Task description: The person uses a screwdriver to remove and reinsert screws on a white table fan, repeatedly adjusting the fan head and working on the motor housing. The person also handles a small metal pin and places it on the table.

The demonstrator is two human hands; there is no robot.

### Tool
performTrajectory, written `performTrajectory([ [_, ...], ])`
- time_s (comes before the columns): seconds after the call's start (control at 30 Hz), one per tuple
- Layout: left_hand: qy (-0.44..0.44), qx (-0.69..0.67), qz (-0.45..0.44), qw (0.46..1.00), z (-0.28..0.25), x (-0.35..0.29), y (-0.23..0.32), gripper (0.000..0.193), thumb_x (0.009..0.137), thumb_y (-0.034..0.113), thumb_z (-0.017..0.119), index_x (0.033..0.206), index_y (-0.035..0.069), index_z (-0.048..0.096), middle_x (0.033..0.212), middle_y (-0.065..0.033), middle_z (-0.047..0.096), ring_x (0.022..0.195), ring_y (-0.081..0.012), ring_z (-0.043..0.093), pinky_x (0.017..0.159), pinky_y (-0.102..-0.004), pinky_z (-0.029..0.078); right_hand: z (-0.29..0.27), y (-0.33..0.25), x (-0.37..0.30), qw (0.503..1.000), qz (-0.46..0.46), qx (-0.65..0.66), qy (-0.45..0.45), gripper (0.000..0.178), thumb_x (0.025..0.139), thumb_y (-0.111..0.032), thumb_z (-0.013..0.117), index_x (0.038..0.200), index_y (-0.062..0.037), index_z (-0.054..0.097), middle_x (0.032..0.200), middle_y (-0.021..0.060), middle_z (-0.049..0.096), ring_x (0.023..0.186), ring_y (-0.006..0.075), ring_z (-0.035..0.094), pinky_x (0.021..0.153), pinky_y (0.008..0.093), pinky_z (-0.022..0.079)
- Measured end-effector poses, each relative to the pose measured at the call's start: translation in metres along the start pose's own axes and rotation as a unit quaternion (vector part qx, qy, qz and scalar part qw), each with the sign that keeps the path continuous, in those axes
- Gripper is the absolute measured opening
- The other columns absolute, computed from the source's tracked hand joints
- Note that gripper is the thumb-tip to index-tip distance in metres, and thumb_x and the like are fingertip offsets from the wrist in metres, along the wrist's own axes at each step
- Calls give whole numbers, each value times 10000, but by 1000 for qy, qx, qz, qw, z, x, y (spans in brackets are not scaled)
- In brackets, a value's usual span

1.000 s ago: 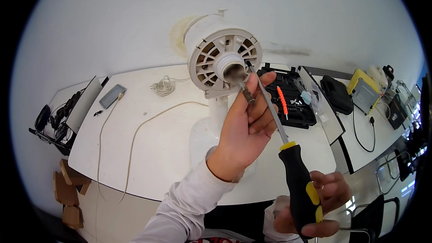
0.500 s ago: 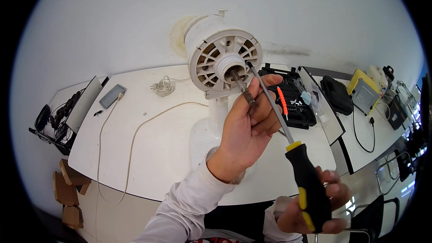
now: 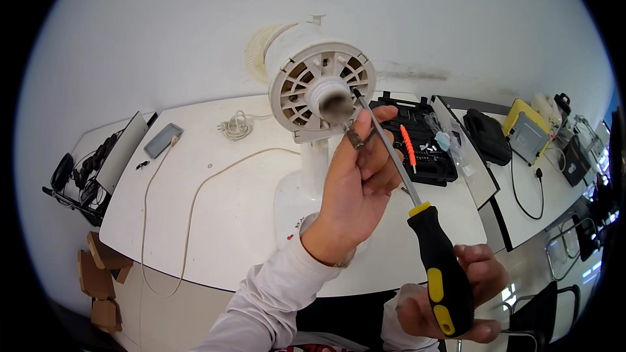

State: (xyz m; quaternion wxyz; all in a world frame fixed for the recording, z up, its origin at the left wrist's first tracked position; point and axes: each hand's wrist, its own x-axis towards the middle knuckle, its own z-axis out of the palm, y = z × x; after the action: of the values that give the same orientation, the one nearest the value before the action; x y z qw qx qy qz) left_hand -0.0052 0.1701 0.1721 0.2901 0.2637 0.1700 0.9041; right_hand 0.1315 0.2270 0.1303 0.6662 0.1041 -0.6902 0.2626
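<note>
Head view: white fan motor housing (image 3: 317, 67) stands at mid-picture on its neck (image 3: 315, 164), over the bench (image 3: 228, 215), slotted face toward the wearer. Threaded collar (image 3: 318, 96) sits at the face's centre; the opening inside it is blurred.

Left hand (image 3: 355, 189) is raised under the collar, palm up, fingers curled. Brownish metal shaft end (image 3: 354, 137) lies at its thumb and forefinger; can't tell if it's pinched.

Right hand (image 3: 481, 274) is clamped around the black-and-yellow handle of the screwdriver (image 3: 438, 254). Its steel shank slants up-left across the left hand's fingers, tip at the slotted face just right of the collar. Can't tell if the tip bears on anything.

Right side of bench: open black tool case (image 3: 435, 173), orange segmented rod (image 3: 408, 146) across it, clear plastic bags (image 3: 456, 150) at its right edge. Left side: bundled white cord (image 3: 235, 128), grey rectangular tray (image 3: 163, 141), beige cable (image 3: 194, 199) looping over the front edge. Cardboard boxes (image 3: 96, 277) on the floor, lower left.
</note>
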Motion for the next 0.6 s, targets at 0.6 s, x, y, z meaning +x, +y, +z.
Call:
performTrajectory([
  [0.6,55,187,120,973,-1,-18,-17,508,937,245,317,1426,153,217,488,44,328,419,-59,225,442,-210,206,-23,4,2,998,-13,-57,-36,664,771,-3,493,1290,-325,234,1057,119,355,1010,296,444,871,432,374],
])
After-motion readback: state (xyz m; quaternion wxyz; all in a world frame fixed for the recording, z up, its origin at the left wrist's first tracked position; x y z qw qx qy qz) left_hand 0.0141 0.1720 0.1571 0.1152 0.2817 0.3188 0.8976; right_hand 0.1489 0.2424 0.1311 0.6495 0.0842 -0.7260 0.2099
